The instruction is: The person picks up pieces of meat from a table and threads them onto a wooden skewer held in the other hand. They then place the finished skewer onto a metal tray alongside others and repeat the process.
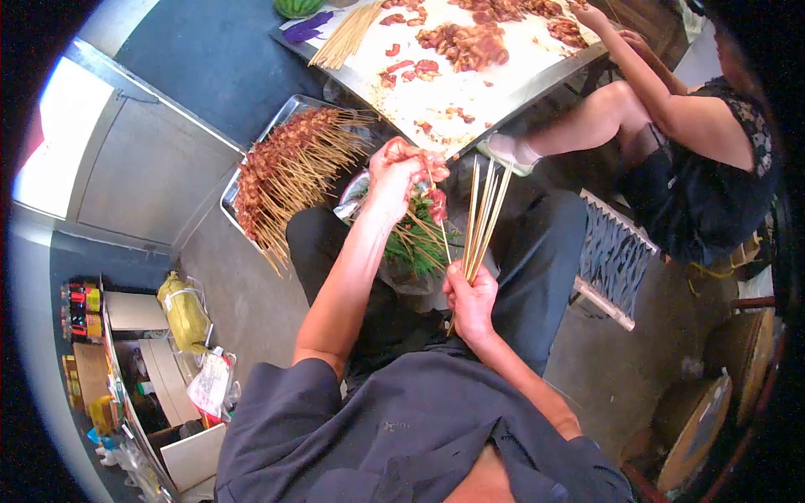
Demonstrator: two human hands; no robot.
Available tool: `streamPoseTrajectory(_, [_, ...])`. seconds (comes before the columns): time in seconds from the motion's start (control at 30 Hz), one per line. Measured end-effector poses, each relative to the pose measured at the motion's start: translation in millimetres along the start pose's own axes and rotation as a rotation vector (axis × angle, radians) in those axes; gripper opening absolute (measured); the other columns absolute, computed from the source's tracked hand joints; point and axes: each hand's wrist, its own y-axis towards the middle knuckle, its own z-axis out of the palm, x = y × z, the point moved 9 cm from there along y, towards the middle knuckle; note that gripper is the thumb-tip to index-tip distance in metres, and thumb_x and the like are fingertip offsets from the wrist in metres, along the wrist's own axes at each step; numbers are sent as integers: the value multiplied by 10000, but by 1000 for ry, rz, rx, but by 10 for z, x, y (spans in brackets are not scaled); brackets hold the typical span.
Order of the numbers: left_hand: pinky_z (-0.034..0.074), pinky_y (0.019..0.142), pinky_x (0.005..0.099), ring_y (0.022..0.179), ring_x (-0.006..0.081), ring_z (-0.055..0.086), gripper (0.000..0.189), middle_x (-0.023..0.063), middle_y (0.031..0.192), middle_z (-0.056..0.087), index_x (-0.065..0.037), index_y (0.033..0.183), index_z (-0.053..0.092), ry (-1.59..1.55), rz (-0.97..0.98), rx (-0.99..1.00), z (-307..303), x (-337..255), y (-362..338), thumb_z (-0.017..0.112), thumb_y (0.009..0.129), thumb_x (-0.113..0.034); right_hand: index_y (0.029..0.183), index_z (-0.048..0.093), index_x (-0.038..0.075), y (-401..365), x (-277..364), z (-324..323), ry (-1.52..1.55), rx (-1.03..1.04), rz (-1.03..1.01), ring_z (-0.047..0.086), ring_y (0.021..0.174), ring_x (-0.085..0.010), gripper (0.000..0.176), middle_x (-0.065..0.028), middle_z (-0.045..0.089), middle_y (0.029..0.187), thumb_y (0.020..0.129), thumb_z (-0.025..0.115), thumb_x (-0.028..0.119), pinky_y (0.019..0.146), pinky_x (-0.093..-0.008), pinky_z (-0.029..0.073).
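My right hand [471, 302] is closed round a fan of wooden skewers [485, 220], their tips pointing up. One skewer stands apart to the left, with red meat pieces [437, 205] on its upper part. At that skewer's top my left hand [401, 172] has its fingers closed on meat. Both hands are above my lap, near the corner of a metal table [423, 101]. Between my knees, below the hands, are green leaves [417, 243] and more sticks. Left of my left hand a metal tray [229, 194] holds many threaded meat skewers [293, 176].
Meat piles [464, 46] and loose skewers [346, 35] lie on the table. Another person [696, 126] sits at the right, hands at the table edge. A folding stool [616, 256] stands right of my knee. Boxes and a yellow bag [184, 314] are at the lower left.
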Motion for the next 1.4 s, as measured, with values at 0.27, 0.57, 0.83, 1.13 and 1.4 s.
streamPoseTrajectory(0.27, [549,552,415,743,342,651,172,231,855,625,-55,751,428,-36,-95,83,229,110,-163,509,773,96,849,532,85,34,76,76,62,14,-12,384,433,-39,40,4,513,587,879,547,107,370,-183,284])
streamPoseTrajectory(0.57, [520,537,282,671,186,640,125,91,782,610,-1,877,525,308,147,51,214,-478,241,491,787,80,867,529,89,183,226,77,122,10,-55,376,423,-38,48,-2,517,591,879,559,125,366,-181,267])
streamPoseTrajectory(0.83, [486,589,301,680,172,640,105,92,706,645,-4,749,556,1189,352,-195,35,-1007,1269,640,716,-59,883,529,75,145,124,57,58,51,-9,388,436,-42,54,3,512,587,882,540,128,377,-184,293])
streamPoseTrajectory(1.13, [479,629,373,664,229,630,157,133,675,618,-34,631,571,1507,372,109,143,-730,1579,669,640,-156,865,524,86,166,83,-1,39,14,0,370,425,-29,64,12,508,577,879,547,144,371,-181,283])
streamPoseTrajectory(1.4, [566,678,367,799,308,654,128,215,889,628,-20,831,510,232,-23,131,78,-587,962,473,806,100,860,518,91,180,87,4,63,28,-6,365,415,-30,53,11,504,574,879,543,134,359,-182,268])
